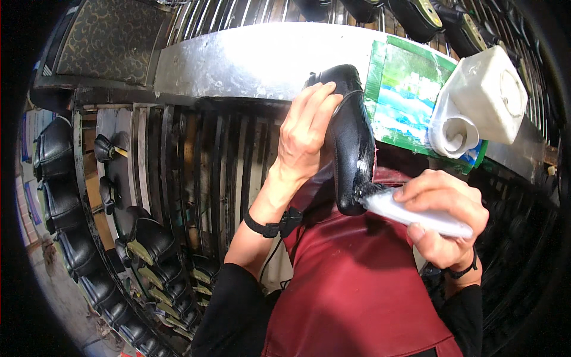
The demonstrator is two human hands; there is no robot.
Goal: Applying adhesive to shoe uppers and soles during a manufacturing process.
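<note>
A black leather shoe upper (351, 140) is held up over my red apron, its toe end toward me. My left hand (306, 128) is closed round its far part, fingers laid over the side. In my right hand (443, 211) is a brush with a pale whitish handle (416, 214). Its dark bristles (370, 191) touch the side of the upper near the toe, where a white, wet-looking smear shows. Motion blurs the brush slightly. What is inside the upper is hidden.
Beyond the shoe runs a pale metal worktop (238, 62). On its right lie a green and blue printed sheet (410, 89), a white plastic container (491, 95) and a cut-open white cup (455, 134). Black shoe uppers (62, 196) fill racks at left; others (416, 18) hang at far right.
</note>
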